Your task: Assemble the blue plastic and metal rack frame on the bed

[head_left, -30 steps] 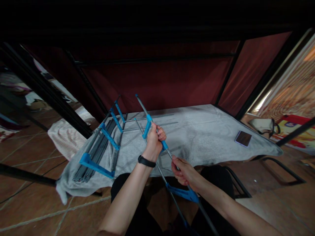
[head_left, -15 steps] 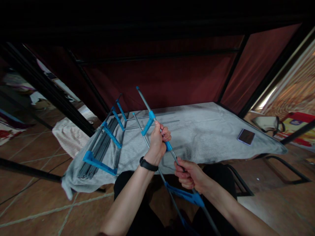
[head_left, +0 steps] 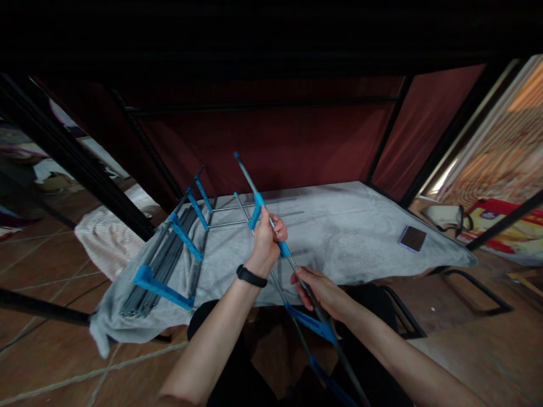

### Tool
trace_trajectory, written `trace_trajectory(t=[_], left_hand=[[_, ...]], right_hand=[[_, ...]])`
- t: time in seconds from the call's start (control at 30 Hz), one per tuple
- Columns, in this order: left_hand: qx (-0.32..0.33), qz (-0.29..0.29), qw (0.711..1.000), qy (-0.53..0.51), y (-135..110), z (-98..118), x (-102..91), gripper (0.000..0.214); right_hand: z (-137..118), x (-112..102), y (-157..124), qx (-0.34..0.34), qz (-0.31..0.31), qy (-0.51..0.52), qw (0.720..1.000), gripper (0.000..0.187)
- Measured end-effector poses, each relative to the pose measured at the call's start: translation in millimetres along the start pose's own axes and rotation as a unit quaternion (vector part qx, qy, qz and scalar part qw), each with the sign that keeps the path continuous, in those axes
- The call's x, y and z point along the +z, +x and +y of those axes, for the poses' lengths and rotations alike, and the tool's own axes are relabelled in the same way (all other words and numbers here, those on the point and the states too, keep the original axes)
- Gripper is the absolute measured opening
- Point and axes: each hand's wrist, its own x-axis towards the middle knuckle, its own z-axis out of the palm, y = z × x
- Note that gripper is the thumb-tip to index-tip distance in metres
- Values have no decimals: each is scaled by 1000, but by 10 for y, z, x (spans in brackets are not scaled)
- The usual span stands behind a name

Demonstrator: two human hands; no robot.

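I hold a frame of grey metal rods (head_left: 246, 172) joined by blue plastic connectors (head_left: 256, 210) tilted up over my lap. My left hand (head_left: 268, 241), with a black band on its wrist, is closed round the upper rod just below a blue connector. My right hand (head_left: 317, 289) grips the same rod lower down, above another blue connector (head_left: 311, 323). The frame's lower end runs down past my knees. A second rod of the frame (head_left: 242, 213) lies parallel behind my left hand.
A grey cloth (head_left: 348, 226) covers a low table. On its left lies a bundle of grey rods with blue brackets (head_left: 167, 254). A phone (head_left: 412, 238) rests at the right. Black metal bars and dark red fabric stand behind. A striped cloth (head_left: 106, 237) lies on the tiled floor.
My right hand has slid slightly up the rod toward my left hand and its fingers look looser. The frame stays tilted much as before; the view shifted a little.
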Motion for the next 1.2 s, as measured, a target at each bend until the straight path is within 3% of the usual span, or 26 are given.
trace_trajectory(t=[0.1,0.23,0.37,0.57,0.73,1.2], left_hand=[[3,-12,1000,17,-22,39,51,49],[-34,-12,999,15,-45,64,99,52],[-20,-25,999,4,-70,27,90,47],[-15,-45,999,22,-159,-12,68,45],[-25,-28,999,31,-212,9,78,46],[16,-21,999,46,-255,-76,67,47]], right_hand=[[-5,20,-27,-47,48,-46,997,50],[34,44,-8,-35,83,-48,995,54],[71,71,38,-43,92,-30,994,59],[61,86,-30,9,49,13,999,57],[31,88,-90,52,3,49,997,53],[59,29,-124,71,-43,136,987,46]])
